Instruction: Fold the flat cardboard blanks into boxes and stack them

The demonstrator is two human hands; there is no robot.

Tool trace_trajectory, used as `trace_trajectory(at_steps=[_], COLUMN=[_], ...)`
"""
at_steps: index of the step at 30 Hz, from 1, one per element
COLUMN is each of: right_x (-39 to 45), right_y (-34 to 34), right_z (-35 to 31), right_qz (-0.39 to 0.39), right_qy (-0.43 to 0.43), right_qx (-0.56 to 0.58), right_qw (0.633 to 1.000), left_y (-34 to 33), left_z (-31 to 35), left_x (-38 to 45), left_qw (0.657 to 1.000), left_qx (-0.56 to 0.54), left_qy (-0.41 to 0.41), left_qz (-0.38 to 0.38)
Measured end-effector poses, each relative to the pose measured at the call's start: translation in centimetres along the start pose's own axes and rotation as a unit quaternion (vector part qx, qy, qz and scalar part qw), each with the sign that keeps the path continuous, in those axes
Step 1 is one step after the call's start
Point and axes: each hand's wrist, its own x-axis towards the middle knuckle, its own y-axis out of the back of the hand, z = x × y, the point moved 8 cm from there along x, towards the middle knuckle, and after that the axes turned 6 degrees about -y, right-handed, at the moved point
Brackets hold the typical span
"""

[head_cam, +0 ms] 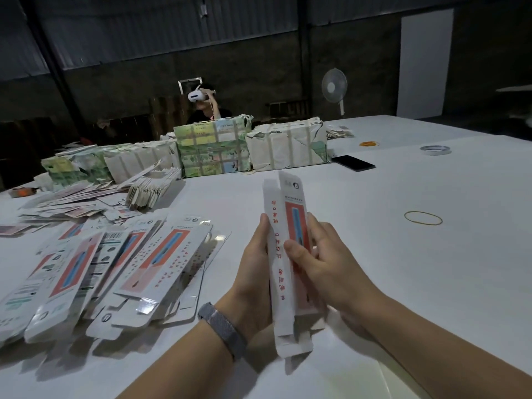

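Cardboard blank (283, 263) is up off the white table (403, 269), squeezed long-edge to long-edge between your left hand (253, 272) and right hand (319, 266), fingers curled round it, probably to pop the sleeve open, with more blanks (121, 260) fanned at your left.

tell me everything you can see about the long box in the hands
The long box is a slim white cardboard carton, partly folded into a tube and held nearly upright above the white table. One side panel carries red characters; the front shows a red panel with a blue strip. Its top and bottom flaps are open. The left hand grips its left side, and the right hand holds its right side with the thumb on the front.
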Motion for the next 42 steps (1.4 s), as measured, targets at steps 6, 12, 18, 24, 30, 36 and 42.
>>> trace_trajectory(at_steps=[6,12,18,24,30,36,42], right_x=[-0.3,-0.6,-0.3,0.1,0.3,0.2,0.6], right_y=[0.2,0.4,1.5,2.9,1.2,0.5,2.5], right_z=[-0.8,-1.6,-1.8,-0.6,0.2,0.3,-0.4], right_qz=[0.017,0.017,0.047,0.068,0.008,-0.032,0.028], right_qy=[0.023,0.043,0.055,0.02,-0.02,-0.029,-0.018], right_qx=[0.014,0.026,0.011,0.105,0.157,0.172,0.185], right_qw=[0.999,0.999,0.997,0.992,0.987,0.984,0.982], left_y=[-0.5,-0.7,-1.1,-1.4,0.5,0.9,0.0], left_z=[1.8,2.1,2.0,1.9,3.4,3.5,3.2], left_x=[-0.2,-0.3,-0.3,-0.4,-0.1,0.1,-0.1], left_qw=[0.995,0.994,0.987,0.967,0.972,0.971,0.975], left_qx=[0.035,0.023,0.079,0.185,0.158,0.153,0.158], left_qy=[-0.089,-0.104,-0.137,-0.177,-0.166,-0.183,-0.153], left_qz=[0.01,0.024,0.016,-0.004,0.042,0.034,-0.022])
